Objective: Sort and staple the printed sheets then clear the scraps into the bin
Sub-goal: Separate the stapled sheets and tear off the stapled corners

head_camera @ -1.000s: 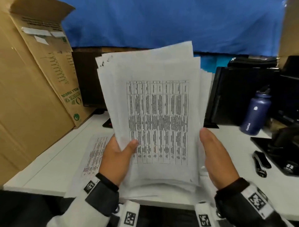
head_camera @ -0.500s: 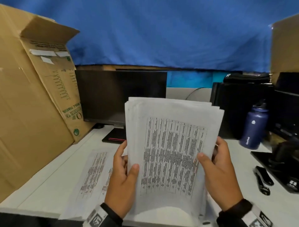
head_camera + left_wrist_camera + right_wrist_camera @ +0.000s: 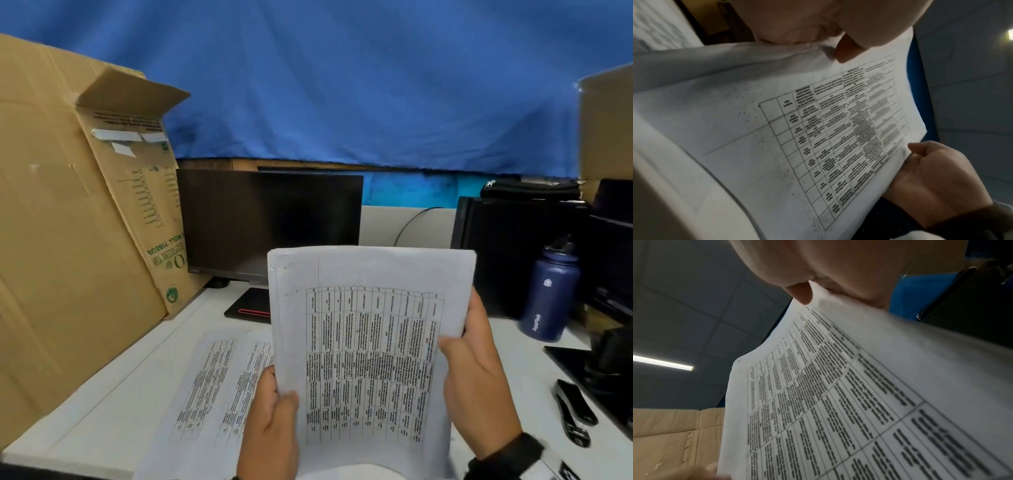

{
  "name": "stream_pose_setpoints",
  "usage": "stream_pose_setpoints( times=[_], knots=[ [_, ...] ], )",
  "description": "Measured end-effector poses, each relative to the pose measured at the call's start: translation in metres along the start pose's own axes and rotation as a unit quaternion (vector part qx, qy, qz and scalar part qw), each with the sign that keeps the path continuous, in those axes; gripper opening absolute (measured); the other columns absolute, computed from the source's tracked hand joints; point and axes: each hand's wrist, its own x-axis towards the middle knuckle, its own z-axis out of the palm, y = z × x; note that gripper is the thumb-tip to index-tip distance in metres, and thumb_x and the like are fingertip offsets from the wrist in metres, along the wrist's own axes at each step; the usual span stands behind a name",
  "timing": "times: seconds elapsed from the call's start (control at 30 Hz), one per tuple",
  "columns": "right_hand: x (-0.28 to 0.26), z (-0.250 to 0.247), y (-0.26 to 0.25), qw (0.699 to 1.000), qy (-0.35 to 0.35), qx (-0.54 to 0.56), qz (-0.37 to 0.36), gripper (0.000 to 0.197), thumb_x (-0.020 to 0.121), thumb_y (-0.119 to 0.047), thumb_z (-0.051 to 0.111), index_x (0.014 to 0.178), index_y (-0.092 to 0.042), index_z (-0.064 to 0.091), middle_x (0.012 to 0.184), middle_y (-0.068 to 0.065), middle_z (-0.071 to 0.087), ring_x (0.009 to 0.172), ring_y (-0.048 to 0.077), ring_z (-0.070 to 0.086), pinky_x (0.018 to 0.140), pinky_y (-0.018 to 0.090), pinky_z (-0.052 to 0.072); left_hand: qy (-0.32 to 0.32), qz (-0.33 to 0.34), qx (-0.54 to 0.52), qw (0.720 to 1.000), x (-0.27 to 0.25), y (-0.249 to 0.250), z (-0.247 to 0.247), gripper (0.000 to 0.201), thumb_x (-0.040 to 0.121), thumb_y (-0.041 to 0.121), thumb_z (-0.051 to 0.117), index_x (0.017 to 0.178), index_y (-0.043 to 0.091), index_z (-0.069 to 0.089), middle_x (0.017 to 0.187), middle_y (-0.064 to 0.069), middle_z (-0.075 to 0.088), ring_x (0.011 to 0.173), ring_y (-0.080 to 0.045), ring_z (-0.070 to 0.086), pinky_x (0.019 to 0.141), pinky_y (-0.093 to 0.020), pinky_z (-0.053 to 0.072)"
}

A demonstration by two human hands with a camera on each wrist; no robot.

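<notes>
I hold a stack of printed sheets (image 3: 370, 349) upright above the desk, its top page showing a dense table. My left hand (image 3: 274, 414) grips the stack's lower left edge, thumb on the front. My right hand (image 3: 476, 370) grips the right edge, thumb on the front and fingers behind. In the left wrist view the stack (image 3: 818, 129) fills the frame, with the right hand (image 3: 931, 178) at its far edge. The right wrist view shows the stack (image 3: 838, 402) under my thumb. More printed sheets (image 3: 219, 387) lie flat on the white desk (image 3: 113, 404). A black stapler (image 3: 572, 407) lies at the right.
A large cardboard box (image 3: 78, 240) stands at the left. A dark monitor (image 3: 270, 222) is at the back, with a black computer case (image 3: 513, 253) and a navy water bottle (image 3: 548, 294) at the right. Dark equipment (image 3: 609, 359) sits at the far right.
The fanned, uneven stack has been squared up and lowered toward the desk. Both hands have shifted along its side edges, and the head view has tilted up.
</notes>
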Motion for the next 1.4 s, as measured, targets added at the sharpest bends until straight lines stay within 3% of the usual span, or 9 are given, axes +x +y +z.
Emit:
stream_pose_setpoints(
  times=[0.1,0.23,0.37,0.47,0.7,0.87,1.03,1.17,1.4],
  knots=[
    [0.002,0.0,-0.003,1.0,0.026,-0.009,0.014,0.048,0.095,0.005,0.039,0.115,-0.035,0.056,0.102,-0.022,0.07,0.094,-0.002,0.066,0.069,0.014,0.052,-0.008,-0.032,0.014,0.999,-0.003,-0.002,-0.002,0.036,0.098,0.0,0.044,0.104,0.031,0.063,0.087,0.006,0.073,0.07,-0.002,0.062,0.066,-0.021,0.043],
    [0.002,0.0,-0.011,0.997,0.062,0.019,0.034,0.041,0.096,0.004,0.04,0.118,-0.029,0.052,0.101,-0.012,0.07,0.091,-0.001,0.068,0.064,0.013,0.054,-0.012,-0.047,0.002,0.999,-0.003,-0.008,-0.002,0.035,0.08,0.019,0.052,0.097,0.045,0.068,0.096,0.004,0.075,0.093,-0.014,0.068,0.084,-0.034,0.048],
    [0.015,-0.004,-0.025,0.991,0.071,-0.111,0.026,0.09,0.084,0.003,0.059,0.152,-0.035,0.013,0.123,-0.011,0.053,0.107,-0.007,0.058,0.081,0.019,0.054,-0.042,-0.059,0.014,0.997,-0.001,-0.023,-0.004,0.033,0.088,0.017,0.057,0.106,0.043,0.065,0.106,0.007,0.075,0.105,-0.013,0.068,0.093,-0.036,0.05],
    [0.02,0.0,-0.046,0.935,0.133,-0.329,-0.016,0.112,0.075,-0.018,0.071,0.155,-0.029,-0.006,0.156,0.007,0.021,0.144,0.03,0.021,0.114,0.053,0.023,-0.046,-0.068,0.042,0.996,0.002,-0.032,-0.006,0.032,0.097,0.004,0.053,0.114,0.031,0.06,0.102,0.003,0.075,0.103,-0.017,0.07,0.087,-0.031,0.052],
    [0.016,0.031,-0.065,0.795,-0.05,-0.56,-0.227,0.072,0.082,-0.035,0.061,0.149,-0.035,0.034,0.154,-0.003,0.035,0.152,0.03,0.009,0.115,0.066,0.006,-0.04,-0.065,0.09,0.993,0.001,-0.026,-0.005,0.032,0.099,0.009,0.052,0.126,0.025,0.054,0.114,0.004,0.069,0.095,-0.001,0.067,0.079,-0.014,0.052],
    [0.015,0.04,-0.063,0.817,-0.048,-0.507,-0.271,0.053,0.082,-0.027,0.068,0.131,-0.026,0.048,0.15,-0.002,0.042,0.15,0.027,0.021,0.116,0.065,0.01,-0.039,-0.057,0.062,0.996,-0.002,-0.025,-0.007,0.038,0.094,-0.001,0.052,0.112,0.031,0.061,0.086,0.007,0.068,0.072,0.005,0.065,0.061,-0.007,0.046],
    [0.015,0.046,-0.066,0.844,0.009,-0.445,-0.299,0.025,0.085,-0.019,0.067,0.1,-0.029,0.05,0.117,-0.009,0.06,0.128,0.02,0.05,0.115,0.058,0.017,-0.037,-0.054,0.023,0.998,-0.001,-0.037,-0.005,0.028,0.088,0.016,0.064,0.113,0.029,0.062,0.095,0.005,0.072,0.092,-0.01,0.07,0.084,-0.033,0.059],
    [0.022,0.051,-0.078,0.857,0.04,-0.424,-0.289,0.021,0.086,-0.018,0.068,0.087,-0.031,0.052,0.092,-0.014,0.06,0.099,0.013,0.051,0.111,0.055,0.02,-0.043,-0.011,0.03,0.999,-0.001,-0.039,-0.006,0.023,0.095,0.024,0.061,0.115,0.034,0.057,0.103,0.018,0.07,0.099,-0.004,0.068,0.085,-0.028,0.055],
    [0.035,0.057,-0.094,0.846,-0.017,-0.478,-0.235,0.026,0.085,-0.033,0.061,0.106,-0.039,0.047,0.094,-0.019,0.057,0.095,0.01,0.054,0.113,0.051,0.016,-0.05,-0.022,0.004,0.998,-0.001,-0.045,-0.006,0.027,0.093,0.025,0.061,0.119,0.034,0.06,0.105,0.009,0.075,0.098,-0.007,0.071,0.095,-0.041,0.055]
  ],
)
